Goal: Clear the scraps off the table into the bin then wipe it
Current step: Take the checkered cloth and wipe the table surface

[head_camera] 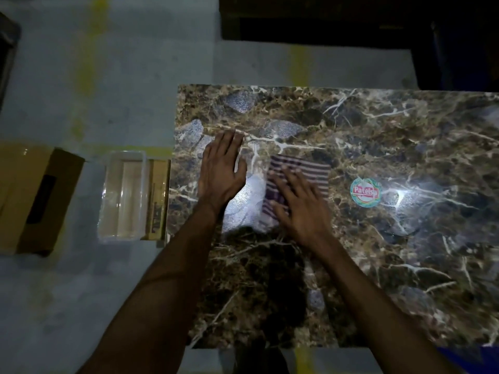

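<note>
A brown marble-patterned table [378, 252] fills the right of the view. A folded purple-and-white striped cloth [310, 171] lies on it left of centre. My right hand [299, 203] presses flat on the cloth with straight fingers and looks blurred. My left hand [222, 168] rests flat on the bare tabletop just left of the cloth, fingers straight and together. A clear plastic bin [124, 193] stands on the floor by the table's left edge. I see no scraps on the table.
A round red-and-green sticker [366, 192] is on the tabletop right of the cloth. An open cardboard box [35, 201] lies on the floor at the far left. A slim brown box [158, 198] sits between bin and table. Dark furniture [351, 20] stands beyond the table.
</note>
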